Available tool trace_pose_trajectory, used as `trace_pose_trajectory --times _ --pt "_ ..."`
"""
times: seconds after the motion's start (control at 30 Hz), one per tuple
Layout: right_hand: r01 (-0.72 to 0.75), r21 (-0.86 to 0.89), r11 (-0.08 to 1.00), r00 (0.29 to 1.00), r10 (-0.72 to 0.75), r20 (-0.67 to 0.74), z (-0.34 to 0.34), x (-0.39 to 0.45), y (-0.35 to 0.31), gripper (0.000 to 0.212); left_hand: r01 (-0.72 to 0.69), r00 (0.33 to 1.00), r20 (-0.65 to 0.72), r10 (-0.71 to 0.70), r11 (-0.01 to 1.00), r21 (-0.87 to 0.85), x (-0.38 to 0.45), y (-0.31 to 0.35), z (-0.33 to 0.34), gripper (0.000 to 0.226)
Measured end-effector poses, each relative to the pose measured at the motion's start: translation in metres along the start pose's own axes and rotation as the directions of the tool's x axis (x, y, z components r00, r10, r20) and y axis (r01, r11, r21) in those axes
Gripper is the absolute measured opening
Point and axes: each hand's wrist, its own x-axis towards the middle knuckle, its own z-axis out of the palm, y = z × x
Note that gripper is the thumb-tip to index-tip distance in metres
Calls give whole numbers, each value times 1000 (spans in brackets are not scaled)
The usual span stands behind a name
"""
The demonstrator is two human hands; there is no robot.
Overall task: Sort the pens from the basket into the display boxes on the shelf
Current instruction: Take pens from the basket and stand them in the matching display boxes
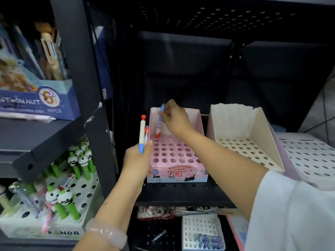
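Head view: the right hand (173, 117) pinches a blue pen (159, 120) near its upper end, its red tip down over the rear holes of the pink display box (176, 158). The left hand (138, 160) grips two pens (143, 134) upright beside the box's left wall.

The pink display box (176, 156) looks like matt printed cardboard with a punched hole grid. The cream box (250, 134) beside it is plain matt card. The pens (142, 134) have smooth, glossy plastic barrels. The shelf (183, 195) is dark, matt perforated metal. A bracelet (107, 232) looks milky and polished.
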Motion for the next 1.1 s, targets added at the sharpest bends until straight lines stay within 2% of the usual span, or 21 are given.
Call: trace_pose_trajectory --times 0.2,0.27,0.4,0.47,0.53,0.6,0.67,0.77,0.83,1.0,1.1 --pt "-21 -85 996 982 36 186 2 1 3 22 22 1000 22 -22 1000 -14 -3 1 0 26" --pt "-54 -105 993 977 74 200 5 -2 3 21 28 999 34 -27 999 -29 -4 1 0 25" --pt "-162 -36 986 968 166 187 6 -18 5 27 47 997 63 -46 999 -11 -6 3 -3 18" --pt "-200 35 979 967 191 170 -2 -30 6 28 21 999 28 -20 999 -27 -10 6 -7 21" --pt "-204 189 960 970 173 170 -14 -45 4 21 -33 999 8 33 998 -57 -15 11 -11 24" --pt "-232 405 884 954 126 272 -30 -61 -3 21 -62 995 67 69 992 -111 -23 17 -10 25" --pt "-259 529 808 924 47 380 -45 -78 -12 25 -52 980 180 80 987 -151 -32 21 -4 23" --pt "-226 566 793 899 -54 434 -61 -98 -19 28 -46 941 325 96 986 -159 -48 23 9 25" --pt "-223 585 779 908 -53 416 -68 -106 -19 27 -29 931 350 102 977 -209 -57 21 14 31" --pt "-337 741 581 908 -8 419 -77 -106 -7 24 65 952 304 31 952 -301 -68 17 18 27" --pt "-345 742 575 914 26 405 -72 -106 -5 25 2 981 191 42 974 -227 -63 18 21 23"
